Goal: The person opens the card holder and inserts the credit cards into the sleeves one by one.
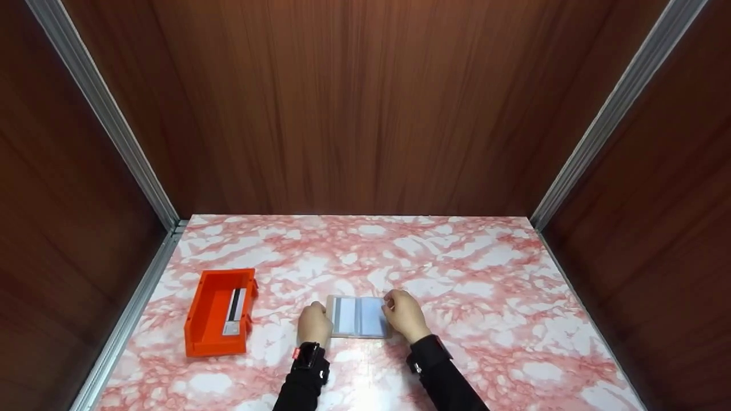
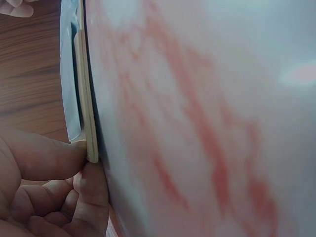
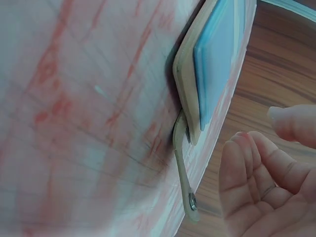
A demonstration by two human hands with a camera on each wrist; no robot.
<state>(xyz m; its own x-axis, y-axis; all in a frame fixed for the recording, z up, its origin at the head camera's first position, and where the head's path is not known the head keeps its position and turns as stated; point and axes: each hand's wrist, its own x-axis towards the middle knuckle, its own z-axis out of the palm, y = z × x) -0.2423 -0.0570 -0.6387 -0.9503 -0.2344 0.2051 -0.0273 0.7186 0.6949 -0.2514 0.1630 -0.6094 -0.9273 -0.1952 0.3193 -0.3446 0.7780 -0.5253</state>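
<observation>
A card holder (image 1: 374,318) with a beige cover and clear bluish plastic sleeves lies opened out on the table. My left hand (image 1: 314,325) pinches the cover's left edge between thumb and forefinger, as the left wrist view also shows. Off the right end is my right hand (image 1: 406,315), its thumb apart from its bent fingers and nothing between them. In the right wrist view a gap separates that hand (image 3: 266,173) from the sleeves. A beige strap (image 3: 180,160) with a metal snap sticks out from the cover's end there.
An orange bin (image 1: 214,348) stands on the left of the pink-and-white marbled table (image 1: 485,342). Inside it leans a white card (image 1: 232,327) with a black stripe. Brown wood-grain panels (image 1: 354,114) and metal corner posts (image 1: 117,123) enclose the table at the back and sides.
</observation>
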